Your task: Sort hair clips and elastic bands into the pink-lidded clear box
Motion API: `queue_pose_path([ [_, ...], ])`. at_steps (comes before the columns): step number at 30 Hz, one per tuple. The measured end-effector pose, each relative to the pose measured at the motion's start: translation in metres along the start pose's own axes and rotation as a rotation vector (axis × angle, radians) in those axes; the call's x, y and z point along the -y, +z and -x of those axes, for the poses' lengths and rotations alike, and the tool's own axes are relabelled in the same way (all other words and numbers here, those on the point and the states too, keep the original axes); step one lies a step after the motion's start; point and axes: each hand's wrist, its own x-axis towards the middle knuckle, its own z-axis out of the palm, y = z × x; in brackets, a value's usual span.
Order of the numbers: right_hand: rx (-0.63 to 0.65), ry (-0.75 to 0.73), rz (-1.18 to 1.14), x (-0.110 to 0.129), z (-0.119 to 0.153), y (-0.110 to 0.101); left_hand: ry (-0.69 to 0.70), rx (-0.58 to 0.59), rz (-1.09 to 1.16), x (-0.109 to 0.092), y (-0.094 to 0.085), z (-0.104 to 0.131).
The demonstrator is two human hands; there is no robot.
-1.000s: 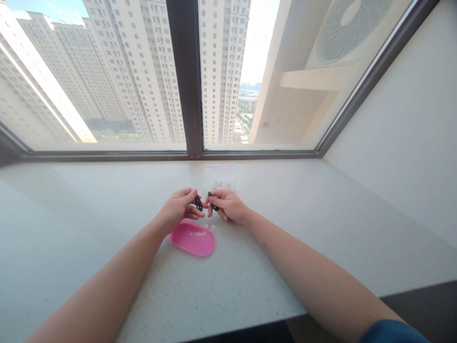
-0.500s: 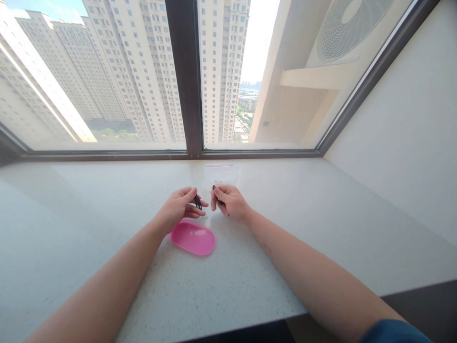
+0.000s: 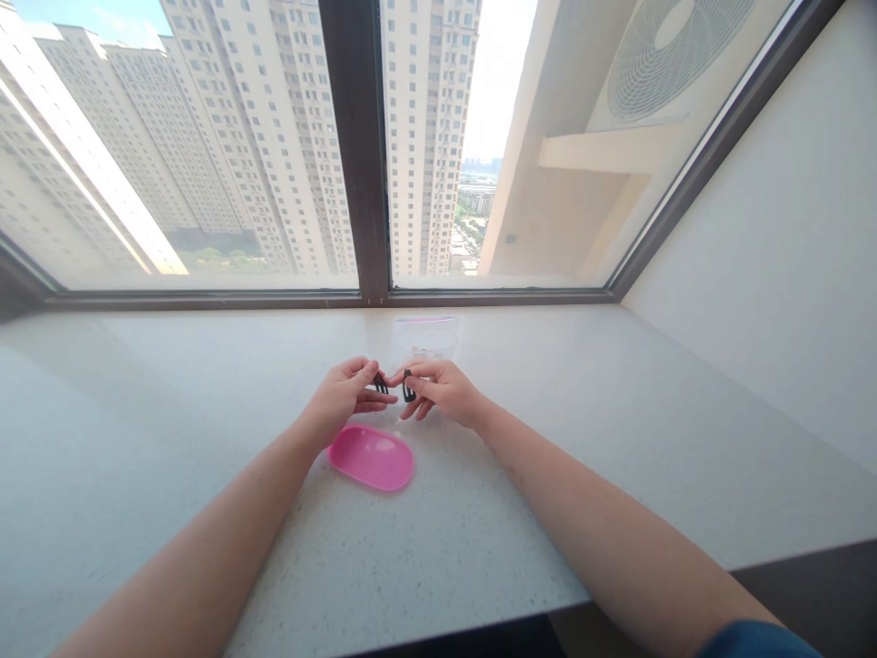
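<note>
A small black clip (image 3: 409, 390) stands nearly upright in the pinch of a person's right hand (image 3: 444, 391), gripped by the thumb and fingers, the lower fingers spread. Just beside it, the left hand (image 3: 338, 395) pinches slim black pieces (image 3: 382, 385) by the thumb, its lower fingers extended; whether the two hands' fingertips touch cannot be told. Nearer the person, a pink oblong tray (image 3: 374, 460) rests on a speckled counter (image 3: 384, 557), its glossy floor catching the light. Beyond the hands lies a clear plastic bag (image 3: 426, 333), its small contents too indistinct to identify, near a dark window frame (image 3: 366, 183) before pale high-rises (image 3: 257, 137).
</note>
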Motion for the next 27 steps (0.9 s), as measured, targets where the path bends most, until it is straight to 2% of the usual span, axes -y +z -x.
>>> queue_pose_path([
  [5,-0.034,-0.017,0.095,-0.005,-0.001,-0.001,0.002,0.002,-0.014,0.0,0.0,0.0],
  [12,-0.017,0.075,-0.238,-0.009,-0.002,0.001,0.021,0.001,0.001,-0.003,0.002,0.002],
  [19,-0.011,0.138,-0.423,-0.009,-0.003,-0.002,-0.007,-0.028,-0.039,-0.002,0.001,0.001],
  [24,-0.025,0.169,-0.38,-0.013,-0.004,-0.004,-0.047,-0.054,-0.007,-0.004,0.002,0.002],
  [27,-0.017,0.13,-0.305,-0.015,-0.004,-0.004,-0.053,-0.042,0.001,-0.005,0.002,0.003],
])
